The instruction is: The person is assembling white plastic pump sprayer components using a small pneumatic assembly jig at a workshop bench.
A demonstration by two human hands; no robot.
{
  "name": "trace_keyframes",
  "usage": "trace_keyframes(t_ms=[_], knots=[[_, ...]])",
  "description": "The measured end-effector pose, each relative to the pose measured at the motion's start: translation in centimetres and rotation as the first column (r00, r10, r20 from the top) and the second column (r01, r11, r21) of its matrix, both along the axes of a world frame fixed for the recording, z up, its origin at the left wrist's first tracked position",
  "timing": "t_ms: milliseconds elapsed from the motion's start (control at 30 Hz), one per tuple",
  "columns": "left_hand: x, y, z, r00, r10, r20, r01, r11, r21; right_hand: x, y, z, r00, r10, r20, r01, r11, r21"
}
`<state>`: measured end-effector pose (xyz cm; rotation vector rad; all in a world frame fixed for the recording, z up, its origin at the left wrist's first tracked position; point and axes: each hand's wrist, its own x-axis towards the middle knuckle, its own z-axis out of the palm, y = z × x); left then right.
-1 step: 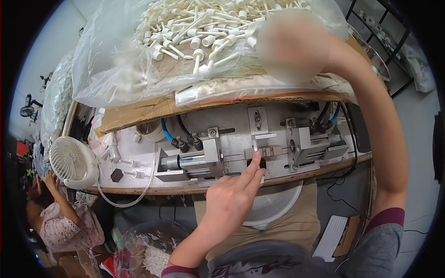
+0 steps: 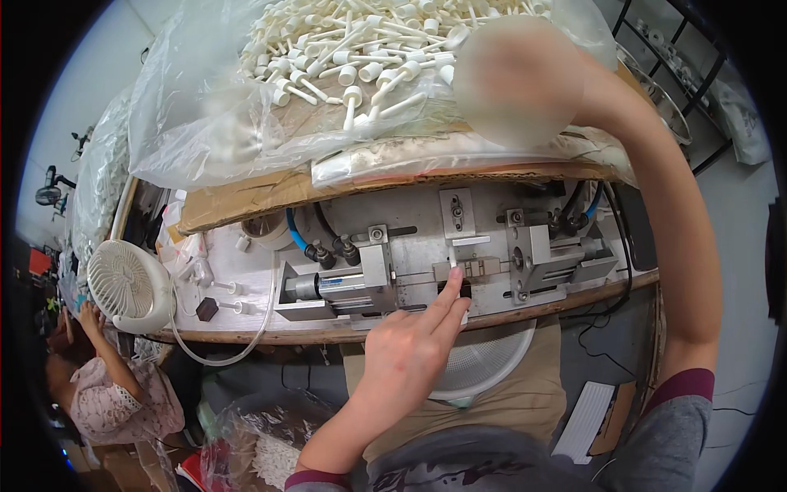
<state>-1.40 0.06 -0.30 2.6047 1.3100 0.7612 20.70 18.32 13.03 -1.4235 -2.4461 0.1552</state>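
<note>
My left hand (image 2: 414, 353) reaches to the middle of a metal fixture on the bench edge, index finger stretched out. Its tip touches a small pale block (image 2: 478, 269) between two metal cylinder units, the left one (image 2: 352, 283) and the right one (image 2: 551, 258). A small white piece shows by the fingertips, partly hidden; whether the hand grips it is unclear. My right hand (image 2: 520, 82) is over the right side of a heap of white caps with stems (image 2: 352, 61), on clear plastic sheeting. A round blur hides its fingers.
A cardboard edge (image 2: 246, 197) overhangs behind the fixture. Blue and black tubes (image 2: 297, 232) run to the cylinders. At the left stands a white fan (image 2: 127, 287); a co-worker (image 2: 123, 389) sits beyond it. Below the bench lies a white mesh basket (image 2: 484, 365).
</note>
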Motion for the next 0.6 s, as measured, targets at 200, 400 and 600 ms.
trace_keyframes(t_ms=[200,400,600], knots=[[0.1,0.1,0.7,0.998,-0.012,-0.061,0.012,1.000,-0.002,3.3,-2.0,-0.4,0.718,-0.151,-0.679,0.126,0.988,-0.086],[0.1,0.4,2.7,0.832,0.039,0.553,-0.056,0.998,0.013,-1.1,-11.9,-4.2,0.446,-0.350,-0.824,-0.108,0.893,-0.437],[-0.2,-0.5,3.5,0.863,-0.113,0.493,0.063,0.991,0.118,-3.0,-17.0,-8.2,0.287,-0.573,-0.768,-0.359,0.679,-0.641]])
